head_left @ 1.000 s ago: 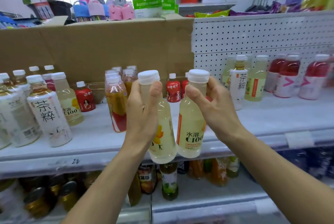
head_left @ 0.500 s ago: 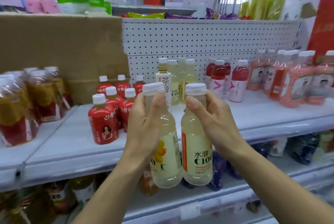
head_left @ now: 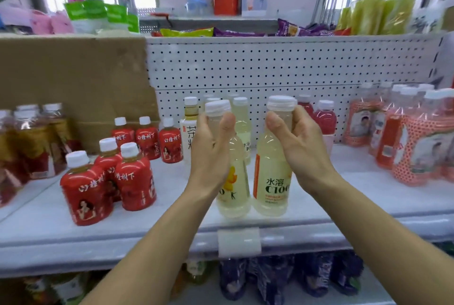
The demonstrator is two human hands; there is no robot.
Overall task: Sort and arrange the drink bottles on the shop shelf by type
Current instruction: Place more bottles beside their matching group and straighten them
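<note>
At the front of the shelf (head_left: 172,218), centre of view: two pale-yellow drink bottles stand upright side by side, just apart, white caps up. I cannot tell whether their bases rest on the shelf or hang just above it.
Left hand (head_left: 211,147): grasping the left bottle (head_left: 233,196) at its shoulder, just under the cap, with the thumb laid up the front.
Right hand (head_left: 297,142): grasping the right bottle (head_left: 270,181) at the neck, thumb in front and fingers wrapped behind.
Left bottle: its label is turned partly away and shows a yellow figure.
Right bottle: its label faces the camera and reads "C100", with an orange stripe down one edge.
12 o'clock of the held pair: matching pale-yellow bottles (head_left: 242,127) stand at the back, against the pegboard (head_left: 270,66).
11 o'clock: a tea bottle (head_left: 189,132) with a white label stands just beside that group.
9 o'clock: small red bottles (head_left: 132,177) stand in two clusters, one nearer the front and one further back.
Far 9 o'clock: amber bottles (head_left: 36,142), blurred, stand before a cardboard panel (head_left: 73,78).
1 o'clock: red drinks (head_left: 325,120) stand at the back, partly hidden by the right hand.
3 o'clock: orange-patterned bottles (head_left: 412,147) are grouped well apart from the held pair.
6 o'clock: a price-tag holder (head_left: 239,242) sits on the shelf's front edge, with dark bottles (head_left: 270,277) on the level below.
</note>
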